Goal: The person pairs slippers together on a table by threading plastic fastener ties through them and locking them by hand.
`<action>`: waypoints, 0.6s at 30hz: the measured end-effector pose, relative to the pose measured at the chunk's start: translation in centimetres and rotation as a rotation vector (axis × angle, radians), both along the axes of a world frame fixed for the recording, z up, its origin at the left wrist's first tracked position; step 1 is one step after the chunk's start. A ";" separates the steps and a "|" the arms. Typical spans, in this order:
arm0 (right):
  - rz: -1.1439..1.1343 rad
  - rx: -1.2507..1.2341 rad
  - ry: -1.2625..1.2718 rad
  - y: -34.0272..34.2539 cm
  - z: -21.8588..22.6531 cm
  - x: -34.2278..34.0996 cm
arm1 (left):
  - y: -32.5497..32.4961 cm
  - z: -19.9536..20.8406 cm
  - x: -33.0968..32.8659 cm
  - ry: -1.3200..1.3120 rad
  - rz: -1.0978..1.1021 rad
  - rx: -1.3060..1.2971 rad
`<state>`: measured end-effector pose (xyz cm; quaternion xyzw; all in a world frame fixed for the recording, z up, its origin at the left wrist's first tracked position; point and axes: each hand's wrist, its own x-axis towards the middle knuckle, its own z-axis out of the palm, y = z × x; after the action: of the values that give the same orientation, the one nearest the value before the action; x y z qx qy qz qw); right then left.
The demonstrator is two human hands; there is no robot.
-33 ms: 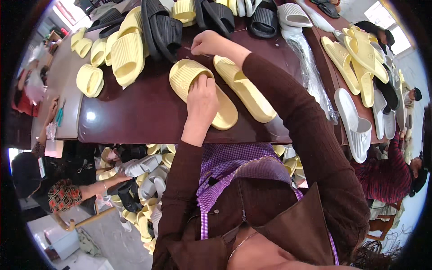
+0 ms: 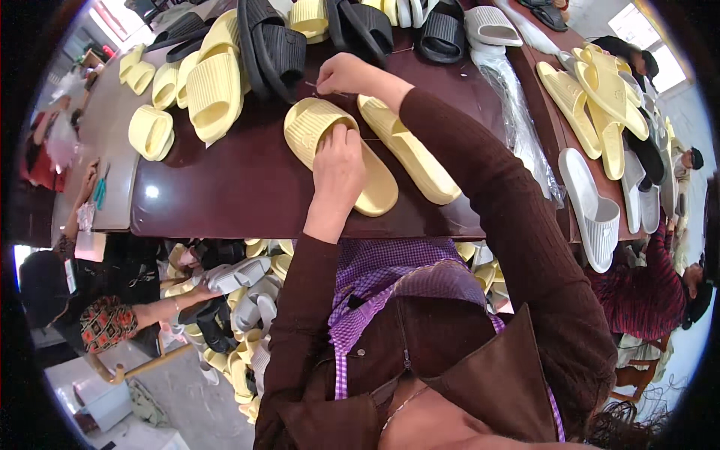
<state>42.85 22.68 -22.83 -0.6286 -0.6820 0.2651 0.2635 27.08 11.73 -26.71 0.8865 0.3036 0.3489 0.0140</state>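
A pale yellow slide slipper (image 2: 376, 187) lies on the dark red table in front of me, toe pointing away. My left hand (image 2: 339, 163) grips it at the opening, its fingers tucked under the ribbed strap. Just beyond the toe, my right hand (image 2: 351, 74) is closed in a pinch. Something thin and small shows at its fingertips, too fine to name. A second yellow slipper (image 2: 412, 157) lies to the right, under my right forearm, which hides part of its strap.
Black slippers (image 2: 283, 56) and more yellow slippers (image 2: 214, 97) stand along the table's far side. Clear plastic wrap (image 2: 517, 112) lies to the right, near a white slipper (image 2: 598, 217) and a yellow pile (image 2: 611, 90). A co-worker's hand (image 2: 199, 294) holds a grey slipper (image 2: 238, 274) at lower left.
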 end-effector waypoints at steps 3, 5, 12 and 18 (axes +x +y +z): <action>0.071 0.069 -0.154 0.5 -0.5 -2.1 | -0.2 -0.1 -0.4 -0.022 0.012 -0.012; 0.102 0.103 -0.238 0.8 -0.8 -2.2 | -0.3 0.0 -0.3 -0.062 -0.013 -0.048; -0.006 0.003 -0.365 1.6 -1.4 -2.9 | -0.2 -0.1 -0.8 -0.035 0.008 -0.048; -0.130 0.189 -0.383 2.8 -3.9 -1.4 | 0.0 -0.2 -0.3 -0.059 -0.008 -0.010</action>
<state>41.41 25.49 -26.78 -0.6827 -0.6994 0.0583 0.2036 26.79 11.74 -26.94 0.8771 0.3010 0.3732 0.0286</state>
